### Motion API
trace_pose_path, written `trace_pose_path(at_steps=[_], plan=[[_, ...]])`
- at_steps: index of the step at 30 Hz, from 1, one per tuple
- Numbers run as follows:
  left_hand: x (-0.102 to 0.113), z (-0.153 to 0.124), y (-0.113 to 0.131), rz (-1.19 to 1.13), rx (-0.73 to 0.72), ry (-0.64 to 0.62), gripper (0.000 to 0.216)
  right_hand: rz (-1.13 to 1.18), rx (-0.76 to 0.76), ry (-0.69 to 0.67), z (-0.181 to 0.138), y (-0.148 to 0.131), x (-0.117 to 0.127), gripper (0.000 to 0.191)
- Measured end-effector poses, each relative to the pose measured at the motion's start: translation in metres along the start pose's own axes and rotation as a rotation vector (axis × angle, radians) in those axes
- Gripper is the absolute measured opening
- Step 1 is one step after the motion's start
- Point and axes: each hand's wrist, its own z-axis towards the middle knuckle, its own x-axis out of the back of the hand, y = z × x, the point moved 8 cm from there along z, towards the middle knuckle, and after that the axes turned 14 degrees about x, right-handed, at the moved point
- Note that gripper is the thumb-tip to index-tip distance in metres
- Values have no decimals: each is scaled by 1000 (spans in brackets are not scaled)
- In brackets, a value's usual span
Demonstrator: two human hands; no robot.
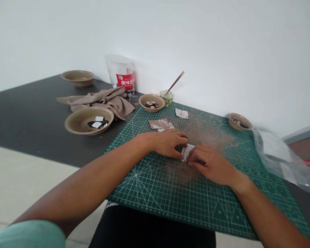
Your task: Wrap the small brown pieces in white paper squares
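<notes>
Both of my hands rest on the green cutting mat (155, 186), pressed together over a small folded paper piece (187, 151). My left hand (169, 142) has its fingers curled down, pinching the paper's left side. My right hand (209, 163) pinches the paper's right side with closed fingers. Only a white and brown sliver of the paper shows between the fingertips. Two more paper pieces lie farther back on the mat, a brownish one (160, 123) just beyond my left hand and a pale one (182, 113) behind it.
On the dark table stand a tan bowl (77, 125) with black and white squares, an empty bowl (78, 77), a bowl of bits (152, 102), another small bowl (239, 121), a crumpled beige cloth (103, 99), a clear bag with red label (122, 74), a small cup with a brush (167, 96) and a plastic bag (281, 155).
</notes>
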Motion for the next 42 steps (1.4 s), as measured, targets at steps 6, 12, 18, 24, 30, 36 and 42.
trace_pose_path(at_steps=[6,12,18,24,30,36,42], plan=[[1,0,-1,2,7,17,47,-114,-110,-6,-4,18,7,9],[1,0,1,3,3,-4,46,-52,-71,39,-2,13,2,7],[1,1,0,-11,-1,-18,48,-26,-154,4,-10,25,5,8],[0,1,-1,-5,6,-6,46,-49,-81,9,-4,13,-1,10],[0,0,-1,-13,12,-28,48,28,-72,-49,-14,16,2,11],[0,0,-1,-16,17,-20,47,-76,-97,11,-2,15,-1,9],[-1,1,-2,-28,12,-28,49,-17,-91,-47,-7,13,-3,10]])
